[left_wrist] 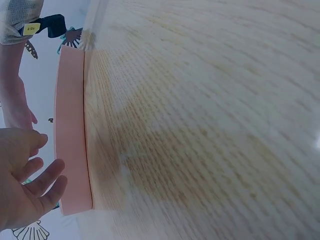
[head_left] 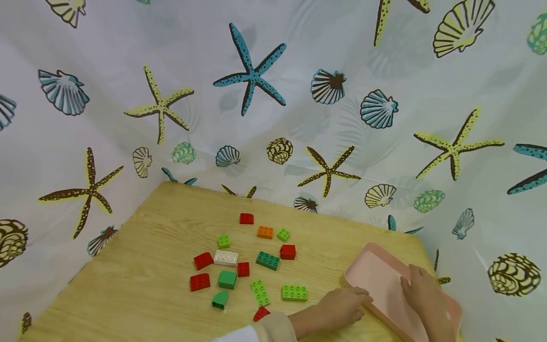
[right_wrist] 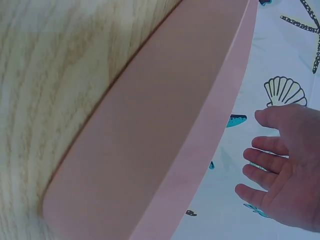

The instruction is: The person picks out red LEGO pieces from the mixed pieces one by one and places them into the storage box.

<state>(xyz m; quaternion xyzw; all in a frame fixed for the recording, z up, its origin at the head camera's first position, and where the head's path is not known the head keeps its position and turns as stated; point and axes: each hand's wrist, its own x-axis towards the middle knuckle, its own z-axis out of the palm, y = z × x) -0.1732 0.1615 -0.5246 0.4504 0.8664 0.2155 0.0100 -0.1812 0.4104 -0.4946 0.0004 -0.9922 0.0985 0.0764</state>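
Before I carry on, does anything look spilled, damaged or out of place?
One thing: the green curved plastic block, left of a lime-green rectangular plastic block, appears tipped over, its dark hollow side showing, while that neighbour sits studs-up. The pink, shallow, rectangular tray looks undamaged.

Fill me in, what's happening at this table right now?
A person has both hands by a pink tray on the wooden table. The left hand is at its near side, and the right hand appears over it in the head view. Both are open, gripping nothing; whether either touches the tray is hard to tell. Red, green, orange and white toy bricks lie scattered to the tray's left.
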